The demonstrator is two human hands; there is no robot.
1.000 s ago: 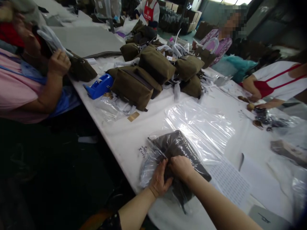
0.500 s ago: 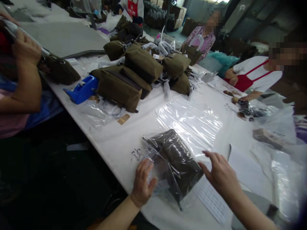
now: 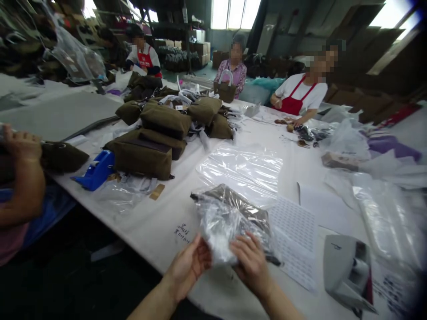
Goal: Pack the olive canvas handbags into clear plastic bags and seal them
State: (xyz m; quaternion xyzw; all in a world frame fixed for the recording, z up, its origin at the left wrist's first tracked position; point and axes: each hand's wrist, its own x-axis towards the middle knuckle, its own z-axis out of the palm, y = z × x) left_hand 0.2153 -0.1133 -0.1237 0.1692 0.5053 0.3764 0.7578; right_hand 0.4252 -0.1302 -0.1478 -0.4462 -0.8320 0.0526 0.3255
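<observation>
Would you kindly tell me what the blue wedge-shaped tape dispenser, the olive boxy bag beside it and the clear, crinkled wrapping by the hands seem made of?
The blue dispenser looks like smooth, hard, evenly coloured plastic. The olive bag appears to be matte woven fabric, perhaps canvas, given its soft creases. The clear wrapping seems thin, glossy plastic film, given sharp highlights.

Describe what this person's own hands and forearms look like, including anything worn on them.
Left hand and right hand wear no gloves. Both forearms are sleeveless as far as the picture shows, with no watch or bracelet visible.
</observation>
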